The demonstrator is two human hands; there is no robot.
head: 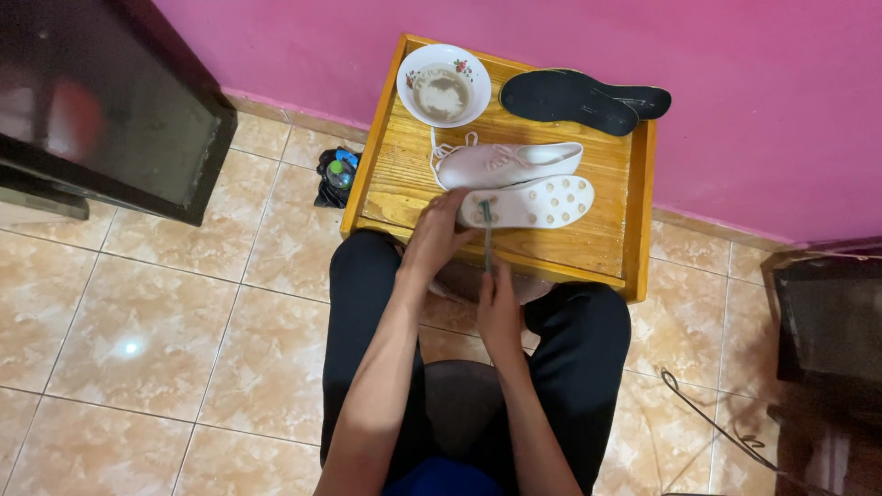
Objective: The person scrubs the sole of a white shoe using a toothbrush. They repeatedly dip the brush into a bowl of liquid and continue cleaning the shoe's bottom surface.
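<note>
Shoes: two white shoes [514, 184] lie on their sides on the wooden counter [395, 179], near its front edge, the nearer one sole-up
Handling: probably light, with a stiff sole and soft upper; best held at the heel end
Insoles: black pair [570, 96] at the back right
Bowl: white bowl [444, 84] of cloudy liquid at the back left
Left hand [436, 234]: arm stretched forward, grip pressed on the sole's end
Right hand [498, 303]: drawn in near the knees, grip pinching a thin brush [486, 230] that touches the sole

White shoes [514, 179], black insoles [579, 96], flower-patterned white bowl [444, 83] on honey-brown wooden tray [606, 239], pink wall [735, 55].
</note>
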